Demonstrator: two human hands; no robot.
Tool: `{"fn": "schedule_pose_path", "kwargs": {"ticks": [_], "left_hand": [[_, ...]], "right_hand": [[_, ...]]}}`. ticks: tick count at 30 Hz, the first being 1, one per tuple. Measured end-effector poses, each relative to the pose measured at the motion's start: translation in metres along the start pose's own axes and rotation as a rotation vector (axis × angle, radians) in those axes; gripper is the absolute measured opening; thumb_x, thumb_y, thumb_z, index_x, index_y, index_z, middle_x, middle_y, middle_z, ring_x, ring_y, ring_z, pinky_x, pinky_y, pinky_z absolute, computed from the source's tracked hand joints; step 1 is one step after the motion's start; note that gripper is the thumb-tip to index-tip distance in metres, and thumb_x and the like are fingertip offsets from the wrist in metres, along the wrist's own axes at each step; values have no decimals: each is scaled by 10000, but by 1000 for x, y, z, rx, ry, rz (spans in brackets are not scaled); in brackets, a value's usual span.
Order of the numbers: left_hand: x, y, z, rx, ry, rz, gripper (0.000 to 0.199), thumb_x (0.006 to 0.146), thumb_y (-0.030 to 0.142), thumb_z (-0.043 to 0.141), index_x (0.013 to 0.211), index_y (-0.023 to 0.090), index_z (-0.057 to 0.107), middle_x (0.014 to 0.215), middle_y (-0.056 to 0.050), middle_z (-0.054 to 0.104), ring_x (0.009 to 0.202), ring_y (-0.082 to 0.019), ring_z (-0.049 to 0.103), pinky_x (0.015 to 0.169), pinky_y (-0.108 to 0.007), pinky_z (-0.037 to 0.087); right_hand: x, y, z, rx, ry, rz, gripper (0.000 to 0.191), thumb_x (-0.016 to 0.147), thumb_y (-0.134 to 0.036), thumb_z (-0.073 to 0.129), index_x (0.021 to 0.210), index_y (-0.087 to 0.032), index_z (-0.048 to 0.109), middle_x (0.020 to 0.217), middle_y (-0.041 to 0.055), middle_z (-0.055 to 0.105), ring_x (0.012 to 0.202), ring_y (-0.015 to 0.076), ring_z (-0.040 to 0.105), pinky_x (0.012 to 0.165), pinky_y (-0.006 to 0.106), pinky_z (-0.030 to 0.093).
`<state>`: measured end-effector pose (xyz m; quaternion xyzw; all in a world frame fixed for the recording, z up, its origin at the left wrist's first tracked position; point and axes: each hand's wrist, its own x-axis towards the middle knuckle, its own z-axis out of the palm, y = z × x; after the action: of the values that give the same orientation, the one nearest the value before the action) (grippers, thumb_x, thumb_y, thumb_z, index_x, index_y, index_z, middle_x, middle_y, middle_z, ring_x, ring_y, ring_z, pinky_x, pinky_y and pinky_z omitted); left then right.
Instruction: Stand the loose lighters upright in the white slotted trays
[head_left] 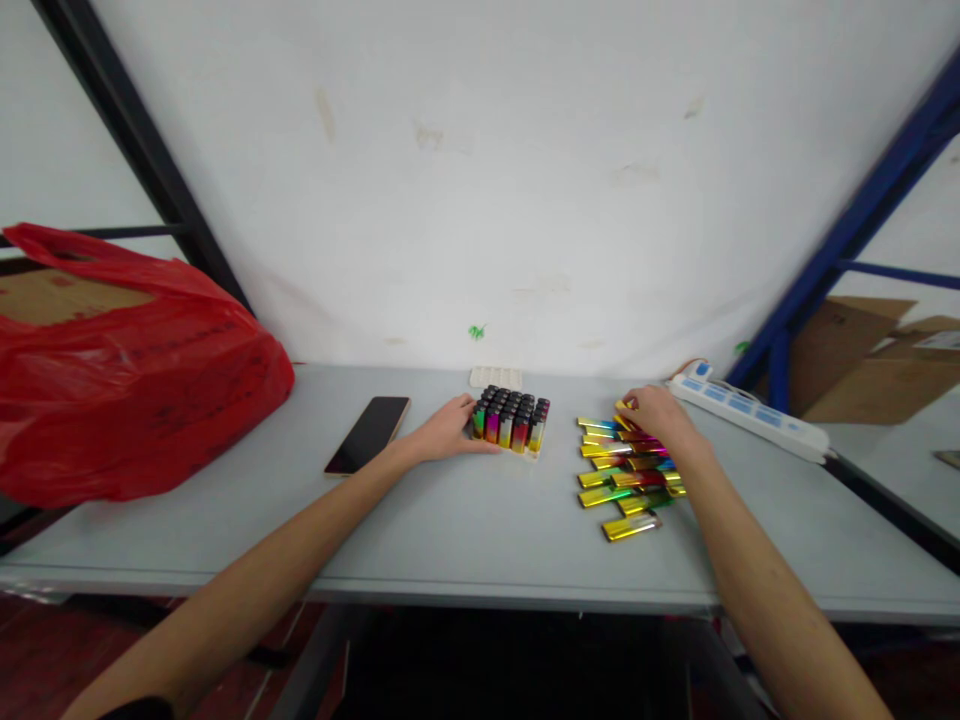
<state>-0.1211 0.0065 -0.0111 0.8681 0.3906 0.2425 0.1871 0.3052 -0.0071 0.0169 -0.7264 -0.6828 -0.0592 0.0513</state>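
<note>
Phone [369, 436] just beside left forearm [337, 518]

Black caps [512, 406] top the upright lighters [506, 432], their front row running green, magenta, silver, red and gold. Right of those lighters I see a loose pile [637, 480] gleaming metallic gold, streaked with blue, red and green; farther right, a white power strip [750, 414] with blue sockets. Left of them, a black phone [367, 436], then a glossy red bag [150, 390]. Behind them, a white wall [525, 210] scuffed beige; beneath them, a grey tabletop [465, 530].
</note>
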Motion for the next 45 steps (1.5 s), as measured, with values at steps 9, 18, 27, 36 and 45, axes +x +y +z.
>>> {"fn": "schedule_pose_path", "kwargs": {"ticks": [9, 18, 27, 36, 45], "left_hand": [[-1, 3, -1, 3, 2, 2, 829, 741, 878, 868, 1211, 200, 786, 1246, -143, 731, 1198, -392, 687, 1174, -553, 552], [0, 1, 1, 34, -7, 9, 792, 763, 819, 896, 1224, 185, 785, 1266, -155, 731, 1228, -395, 682, 1168, -532, 548], [0, 2, 1, 30, -2, 7, 830, 759, 832, 892, 1269, 188, 777, 1287, -158, 731, 1235, -398, 685, 1175, -527, 541], [0, 2, 1, 16, 11, 1, 776, 741, 834, 899, 1181, 204, 787, 1249, -133, 728, 1206, -384, 685, 1165, -526, 554], [-1, 4, 0, 16, 4, 8, 744, 759, 831, 885, 1151, 205, 794, 1237, -135, 724, 1211, -384, 672, 1166, -536, 551]], "right_hand": [[1, -11, -2, 36, 5, -88, 245, 1035, -241, 627, 1032, -130, 846, 1129, 202, 823, 1063, 273, 751, 939, 327, 518], [-4, -33, -16, 1214, 278, -54, 612, 754, -757, 897, 947, -226, 661, 814, 44, 757, 750, 235, 737, 780, 396, 615], [-22, -76, -20, 1694, -22, -68, 669, 589, -596, 1054, 1025, -249, 684, 938, -5, 766, 868, 184, 760, 865, 366, 650], [-38, -99, -33, 1517, -166, -251, 611, 868, -815, 752, 1075, -254, 625, 730, -84, 528, 487, 78, 358, 443, 223, 236], [-48, -123, -33, 1464, -243, -106, 717, 882, -949, 494, 649, -292, 328, 530, -96, 214, 467, 89, 146, 443, 252, 129]]}}
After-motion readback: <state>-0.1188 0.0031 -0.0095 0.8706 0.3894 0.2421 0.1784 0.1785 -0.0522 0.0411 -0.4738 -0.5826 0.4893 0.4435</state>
